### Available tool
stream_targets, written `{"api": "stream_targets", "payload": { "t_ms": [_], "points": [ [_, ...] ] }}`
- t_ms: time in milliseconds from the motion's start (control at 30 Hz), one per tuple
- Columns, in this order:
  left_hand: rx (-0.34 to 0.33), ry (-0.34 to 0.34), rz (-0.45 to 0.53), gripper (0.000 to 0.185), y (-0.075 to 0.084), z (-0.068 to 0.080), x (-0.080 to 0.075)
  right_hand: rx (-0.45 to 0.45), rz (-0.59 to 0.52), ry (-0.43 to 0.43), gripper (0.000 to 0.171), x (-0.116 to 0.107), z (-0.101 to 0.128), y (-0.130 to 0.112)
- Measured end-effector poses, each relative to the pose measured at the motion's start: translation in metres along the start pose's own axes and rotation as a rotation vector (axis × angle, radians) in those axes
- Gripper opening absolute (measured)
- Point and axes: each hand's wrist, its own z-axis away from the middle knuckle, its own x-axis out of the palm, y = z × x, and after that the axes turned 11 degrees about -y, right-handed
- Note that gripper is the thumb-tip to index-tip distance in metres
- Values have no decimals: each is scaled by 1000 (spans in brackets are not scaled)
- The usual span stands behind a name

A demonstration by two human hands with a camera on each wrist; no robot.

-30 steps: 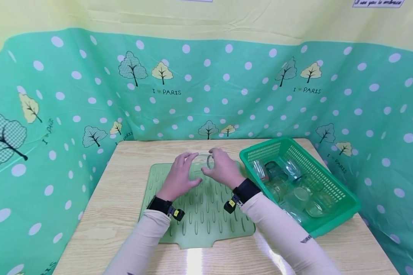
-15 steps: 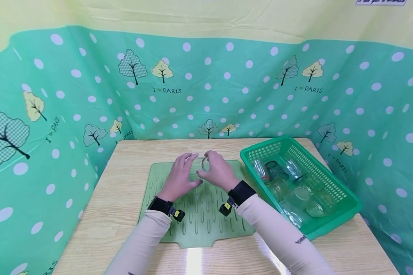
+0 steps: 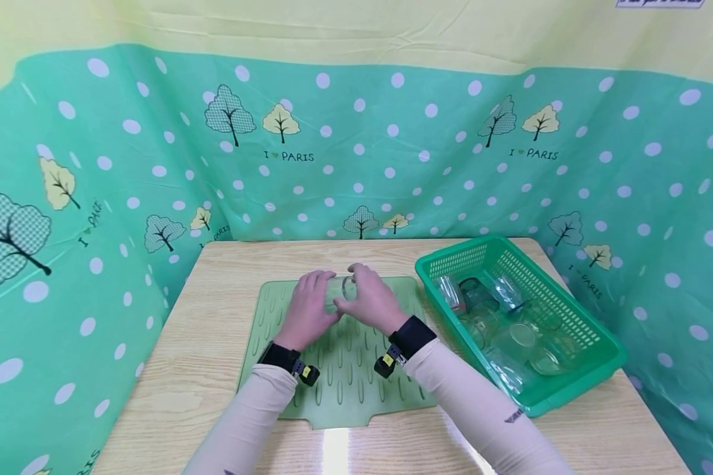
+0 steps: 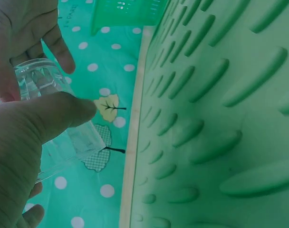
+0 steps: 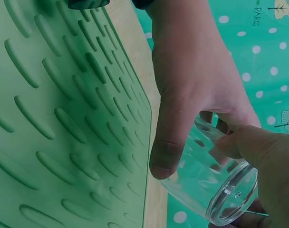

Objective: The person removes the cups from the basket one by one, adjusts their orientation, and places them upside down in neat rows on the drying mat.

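1. The left grip (image 3: 305, 313) holds a clear drinking glass (image 5: 197, 183), its thumb laid along the glass's side and its fingers round the back.
2. The right grip (image 3: 373, 300) closes on the glass's other end, thumb against the side, fingers on the far side.
3. The glass lies sideways between the two hands, its long axis running mostly left to right. A thick round end points toward the right grip; whether it is mouth or base I cannot tell. The wrist views show a tilt, with this end somewhat higher.
4. The glass is held clear of a ribbed green mat (image 3: 344, 382), over its far part; the mat's far edge is near.
5. Beyond that edge, a narrow strip of desk (image 3: 196, 343) leads to the hanging curtain (image 3: 356, 138), so room is shallow on that side.
6. To the left, a wider band of wood separates the mat from the desk's left edge and the curtain.
7. To the right, room is tight: a green basket (image 3: 576, 330) stands just beside the mat, set slantwise, and the right sleeve (image 3: 463, 382) passes close to its wall.
8. Several other glasses (image 3: 519, 336) lie inside the basket, at mixed angles.
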Motion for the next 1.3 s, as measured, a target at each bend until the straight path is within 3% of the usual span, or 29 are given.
{"api": "stream_targets", "payload": {
  "t_ms": [267, 467, 800, 1000, 1300],
  "points": [
    [-35, 86, 28, 79, -16, 2, 5, 73, -151, 88, 82, -2, 0, 10],
    [-117, 128, 94, 79, -28, 6, 2, 144, -83, 92, 75, -2, 1, 38],
    [-241, 119, 217, 80, -36, 11, -9, 185, 123, 42, 83, 4, 4, 78],
    [-305, 98, 260, 83, -50, 16, -5, 189, 195, 51, 87, 7, 1, 88],
    [-405, 78, 329, 84, -77, 26, 8, 197, 209, 32, 90, 6, 2, 91]
  ]
}}
